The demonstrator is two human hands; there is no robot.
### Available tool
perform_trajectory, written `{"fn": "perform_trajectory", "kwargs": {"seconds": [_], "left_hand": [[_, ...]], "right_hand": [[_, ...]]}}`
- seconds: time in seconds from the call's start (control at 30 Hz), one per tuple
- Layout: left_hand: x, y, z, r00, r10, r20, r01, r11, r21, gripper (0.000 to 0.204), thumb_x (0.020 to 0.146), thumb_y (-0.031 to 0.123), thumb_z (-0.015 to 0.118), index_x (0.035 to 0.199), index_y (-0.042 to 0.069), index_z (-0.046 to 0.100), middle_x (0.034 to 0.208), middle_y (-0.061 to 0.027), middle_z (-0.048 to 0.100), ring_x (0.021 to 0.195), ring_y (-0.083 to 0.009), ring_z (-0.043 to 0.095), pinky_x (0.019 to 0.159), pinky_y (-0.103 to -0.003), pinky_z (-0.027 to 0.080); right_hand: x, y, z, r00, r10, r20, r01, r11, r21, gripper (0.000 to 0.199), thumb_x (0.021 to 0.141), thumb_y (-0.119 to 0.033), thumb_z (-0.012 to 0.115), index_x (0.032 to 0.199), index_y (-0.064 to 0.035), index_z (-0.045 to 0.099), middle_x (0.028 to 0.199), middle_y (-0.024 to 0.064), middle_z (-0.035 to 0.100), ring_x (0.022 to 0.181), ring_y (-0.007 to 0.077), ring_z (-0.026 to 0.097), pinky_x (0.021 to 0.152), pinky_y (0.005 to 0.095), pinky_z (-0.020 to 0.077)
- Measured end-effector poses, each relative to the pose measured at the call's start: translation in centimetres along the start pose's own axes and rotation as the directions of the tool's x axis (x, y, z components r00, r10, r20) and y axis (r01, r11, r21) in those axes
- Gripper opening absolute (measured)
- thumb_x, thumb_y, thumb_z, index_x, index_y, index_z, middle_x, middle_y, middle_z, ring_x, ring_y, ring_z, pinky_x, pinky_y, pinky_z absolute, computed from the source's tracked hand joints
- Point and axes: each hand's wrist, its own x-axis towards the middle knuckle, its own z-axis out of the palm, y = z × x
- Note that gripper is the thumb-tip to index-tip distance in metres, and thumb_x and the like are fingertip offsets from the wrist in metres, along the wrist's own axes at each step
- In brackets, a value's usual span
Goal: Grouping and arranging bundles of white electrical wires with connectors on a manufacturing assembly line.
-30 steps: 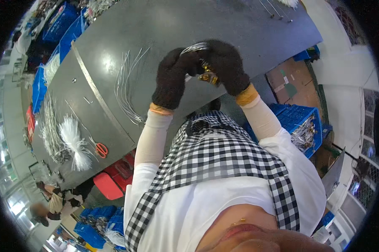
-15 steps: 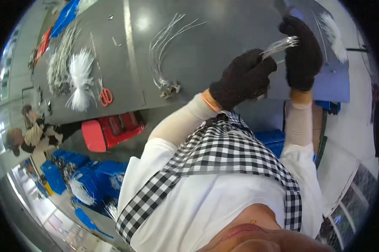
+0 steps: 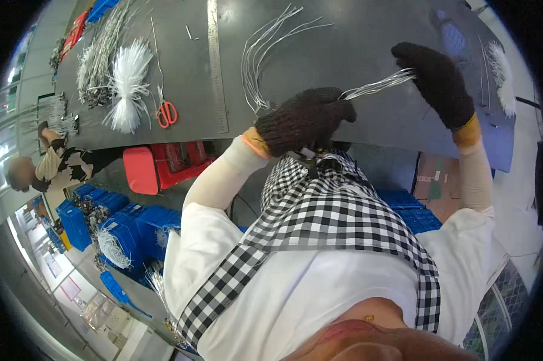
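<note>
Grey wire bundle [image 3: 376,85] pinched between my gloved left hand [image 3: 304,119] and right hand [image 3: 440,81]; more loose wires [image 3: 265,48] wait on the table [image 3: 355,42], so I'm probably partway through.

Two hands in dark knitted gloves show, the left hand [image 3: 304,120] and the right hand [image 3: 437,81], with one bundle of thin white wires [image 3: 376,85] between them. On the grey worktop [image 3: 343,42] lie one pair of red-handled scissors [image 3: 166,112], one long steel ruler [image 3: 216,60], one loose fan of white wires [image 3: 265,48] and one white tuft of ties [image 3: 127,81] at far left. One red tray [image 3: 163,162] sits below the near edge. Several blue crates [image 3: 124,222] stand at lower left, too crowded to count. One other person [image 3: 49,165] sits at left.
</note>
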Motion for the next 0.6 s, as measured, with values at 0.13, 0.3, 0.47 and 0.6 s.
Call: {"fn": "perform_trajectory", "kwargs": {"seconds": [0.13,0.3,0.47,0.6], "left_hand": [[-3.7,-0.7,-4.0,0.972,-0.135,0.191,0.128,0.991,0.050,0.032,0.081,0.008,0.072,0.112,0.008,0.063,0.091,-0.0091,0.061,0.081,-0.0264,0.064,0.068,-0.039,0.053],[-14.3,-4.7,-9.0,0.512,-0.761,0.398,0.237,-0.320,-0.917,0.016,0.103,0.024,0.058,0.099,0.008,0.060,0.059,0.0050,0.039,0.049,-0.0076,0.042,0.049,-0.028,0.039],[-21.9,-18.3,-3.6,0.552,-0.773,0.312,-0.116,-0.442,-0.890,0.021,0.103,0.028,0.058,0.102,0.007,0.059,0.058,0.0084,0.029,0.050,-0.0073,0.038,0.054,-0.030,0.039],[-20.6,-19.7,1.1,0.053,-0.978,0.204,0.545,-0.142,-0.826,0.021,0.098,0.026,0.063,0.101,0.007,0.070,0.077,-0.0057,0.068,0.067,-0.0171,0.062,0.063,-0.034,0.048]], "right_hand": [[1.5,4.2,-1.8,0.997,0.038,0.065,-0.019,0.962,-0.271,0.043,0.097,-0.001,0.056,0.139,-0.0067,0.062,0.140,0.0149,0.064,0.125,0.0271,0.064,0.108,0.0342,0.0498],[-9.8,18.6,-9.1,0.944,0.320,-0.084,-0.323,0.835,-0.445,0.045,0.105,-0.005,0.047,0.150,-0.0036,0.052,0.151,0.0108,0.057,0.140,0.0214,0.052,0.119,0.0307,0.0369],[-9.0,11.9,1.4,0.918,0.391,0.065,-0.366,0.899,-0.241,0.043,0.100,-0.010,0.054,0.143,-0.0046,0.059,0.144,0.0101,0.062,0.124,0.0220,0.061,0.101,0.0354,0.0509],[-15.6,3.8,12.5,0.923,0.345,0.172,-0.321,0.935,-0.150,0.041,0.094,-0.010,0.059,0.135,-0.0058,0.064,0.136,0.0107,0.066,0.113,0.0267,0.067,0.098,0.0389,0.0530]]}}
